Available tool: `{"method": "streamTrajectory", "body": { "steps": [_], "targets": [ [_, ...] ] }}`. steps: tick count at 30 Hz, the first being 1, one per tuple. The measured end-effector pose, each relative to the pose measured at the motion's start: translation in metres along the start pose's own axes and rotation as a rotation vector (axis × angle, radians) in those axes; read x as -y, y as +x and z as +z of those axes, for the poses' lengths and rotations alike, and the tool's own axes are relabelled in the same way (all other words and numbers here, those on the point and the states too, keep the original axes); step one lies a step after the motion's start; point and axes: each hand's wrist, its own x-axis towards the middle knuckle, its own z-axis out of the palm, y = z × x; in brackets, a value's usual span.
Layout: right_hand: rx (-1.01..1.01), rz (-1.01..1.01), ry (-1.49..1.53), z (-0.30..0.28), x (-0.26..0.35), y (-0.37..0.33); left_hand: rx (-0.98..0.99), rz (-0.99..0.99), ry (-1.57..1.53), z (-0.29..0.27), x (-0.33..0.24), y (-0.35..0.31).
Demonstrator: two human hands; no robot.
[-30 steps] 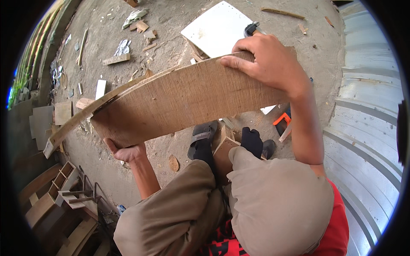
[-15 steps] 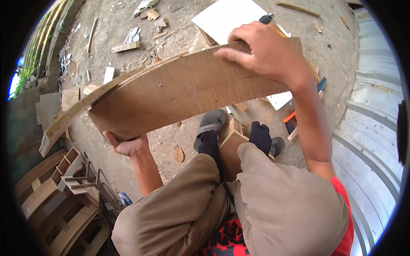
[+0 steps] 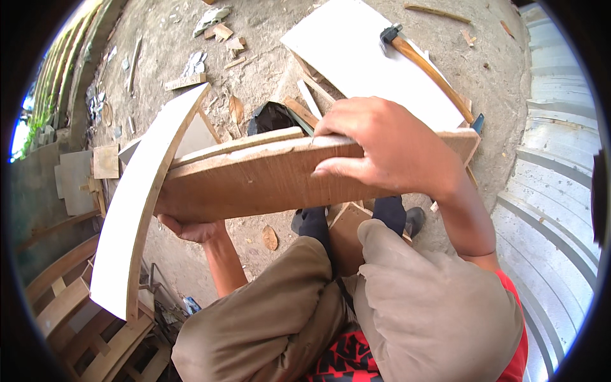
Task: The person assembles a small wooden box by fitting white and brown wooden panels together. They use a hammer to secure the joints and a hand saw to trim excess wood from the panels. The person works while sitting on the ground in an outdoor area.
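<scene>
A wooden assembly hangs above my knees: a long brown plywood panel [image 3: 254, 184] with a white-faced board [image 3: 130, 223] set crosswise at its left end. My right hand [image 3: 388, 146] grips the panel's upper edge toward the right, thumb on the near face and fingers over the top. Under the panel's lower left corner is my left hand [image 3: 194, 228], closed on it from below, with some fingers hidden behind the wood. Beyond the right hand, a hammer [image 3: 433, 73] with a wooden handle rests on a white board [image 3: 337, 38].
Wood offcuts [image 3: 219, 32] and a dry leaf [image 3: 270, 238] lie on the rough ground. Behind the panel is a black bag [image 3: 270, 118]. A small wooden piece [image 3: 349, 232] stands between my feet. Slatted wooden frames [image 3: 111, 347] are piled at lower left; a metal sheet wall [image 3: 554, 165] runs along the right.
The assembly has turned in my hands, bringing the white face of the crosswise board into view and tilting the panel steeper. My right hand has come lower and nearer, uncovering the hammer.
</scene>
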Motion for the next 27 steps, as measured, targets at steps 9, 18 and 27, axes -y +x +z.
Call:
{"method": "streamTrajectory", "body": {
  "steps": [9,18,27],
  "targets": [
    [-0.219,0.052,0.199,-0.026,0.015,-0.01,0.088,-0.021,-0.059,0.002,0.003,0.004],
    [-0.156,0.66,-0.207,-0.067,-0.091,-0.022,0.046,-0.082,-0.044,0.005,0.012,0.003],
    [-0.154,0.655,-0.607,-0.011,-0.24,-0.028,-0.048,0.002,-0.001,-0.012,0.01,-0.001]
  ]
}}
